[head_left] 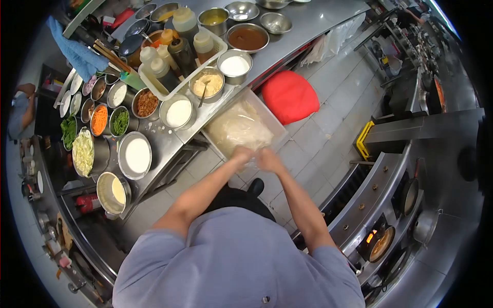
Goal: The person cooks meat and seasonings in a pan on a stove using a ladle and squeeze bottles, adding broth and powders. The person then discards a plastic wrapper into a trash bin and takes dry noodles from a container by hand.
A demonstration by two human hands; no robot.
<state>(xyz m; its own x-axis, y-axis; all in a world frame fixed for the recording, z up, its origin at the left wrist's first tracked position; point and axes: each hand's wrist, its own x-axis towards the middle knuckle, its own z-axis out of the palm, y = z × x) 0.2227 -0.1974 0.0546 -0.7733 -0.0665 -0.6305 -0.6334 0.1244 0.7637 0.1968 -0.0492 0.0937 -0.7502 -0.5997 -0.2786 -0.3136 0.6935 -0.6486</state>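
Note:
My left hand [243, 155] and my right hand [267, 158] are close together at the near edge of a clear plastic tub [281, 134]. Inside the tub lies a clear plastic bag [241, 128] with something pale in it, whose kind I cannot make out. Both hands look closed on the near end of this bag, though the fingers are small and slightly blurred. The tub sits below the counter's edge, beside a round red cover or seat [290, 96].
On the steel counter [159, 154] at left stand bowls of shredded carrot [99, 120], chopped greens [120, 121] and white powder [137, 155], plus a bin of squeeze bottles [177, 84]. To the right is a stove with a pan of food [382, 244] near a flame. Another person [23, 110] stands far left.

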